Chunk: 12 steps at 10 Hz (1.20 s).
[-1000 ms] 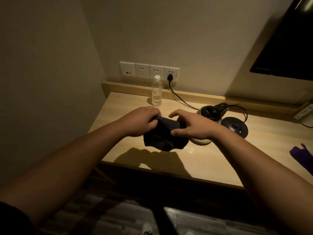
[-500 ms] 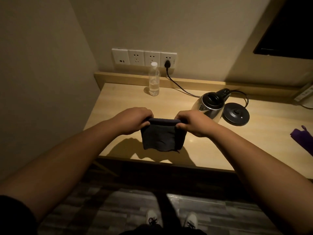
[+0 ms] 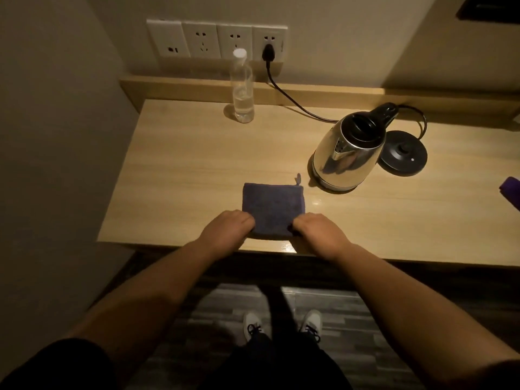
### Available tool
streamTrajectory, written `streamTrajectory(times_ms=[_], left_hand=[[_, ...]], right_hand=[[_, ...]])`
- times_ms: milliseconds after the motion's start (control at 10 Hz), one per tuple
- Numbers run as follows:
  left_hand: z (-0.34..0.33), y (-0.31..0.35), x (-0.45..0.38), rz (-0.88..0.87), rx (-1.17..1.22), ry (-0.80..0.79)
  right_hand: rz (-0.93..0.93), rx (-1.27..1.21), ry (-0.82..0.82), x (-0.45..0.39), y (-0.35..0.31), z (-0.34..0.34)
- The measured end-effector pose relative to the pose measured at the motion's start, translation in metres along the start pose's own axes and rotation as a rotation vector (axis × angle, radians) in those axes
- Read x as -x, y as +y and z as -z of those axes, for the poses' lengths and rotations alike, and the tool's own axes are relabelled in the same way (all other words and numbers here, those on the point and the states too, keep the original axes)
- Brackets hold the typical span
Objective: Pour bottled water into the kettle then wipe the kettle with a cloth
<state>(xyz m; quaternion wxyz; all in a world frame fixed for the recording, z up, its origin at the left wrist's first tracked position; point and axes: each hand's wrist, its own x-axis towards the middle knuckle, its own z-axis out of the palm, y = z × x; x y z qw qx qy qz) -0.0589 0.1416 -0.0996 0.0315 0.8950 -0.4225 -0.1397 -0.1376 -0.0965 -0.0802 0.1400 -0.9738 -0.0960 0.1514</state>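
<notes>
On the wooden desk (image 3: 174,164), left hand (image 3: 225,230) and right hand (image 3: 319,232) pinch the folded square cloth (image 3: 271,208).

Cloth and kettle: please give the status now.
Both hands, left and right, pinch the cloth's near edge. Cloth folded, flat on desk. Kettle off its base. Nothing between them.
</notes>
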Motion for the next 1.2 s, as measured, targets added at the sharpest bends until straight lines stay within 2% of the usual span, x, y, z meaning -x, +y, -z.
streamTrajectory(times_ms=[200, 300, 400, 500, 600, 700, 1000, 1100, 1200], left_hand=[[-0.001, 0.0, 0.002, 0.161, 0.283, -0.094], [0.014, -0.01, -0.007, 0.297, 0.57, -0.095], [0.021, -0.018, -0.027, 0.453, 0.772, 0.016], [0.021, -0.022, -0.049, 0.559, 0.785, 0.086], [0.012, -0.024, -0.061, 0.63, 0.741, 0.118], [0.007, -0.021, -0.067, 0.63, 0.561, 0.113], [-0.004, -0.014, -0.064, 0.561, 0.071, 0.069], [-0.002, -0.012, -0.057, 0.55, -0.016, 0.067], [0.002, -0.012, -0.049, 0.517, -0.065, 0.078]], right_hand=[[-0.051, -0.161, -0.104, -0.007, 0.017, -0.001], [-0.135, -0.366, -0.12, -0.023, 0.026, 0.012], [-0.258, -0.459, 0.0, -0.045, 0.029, 0.018], [-0.37, -0.387, 0.107, -0.063, 0.028, 0.016], [-0.399, -0.256, 0.157, -0.07, 0.024, 0.009], [-0.43, -0.202, 0.176, -0.07, 0.021, 0.004], [-0.449, 0.043, 0.059, -0.074, 0.019, 0.0], [-0.443, 0.072, 0.06, -0.071, 0.015, 0.006], [-0.388, 0.1, 0.152, -0.067, 0.016, 0.009]])
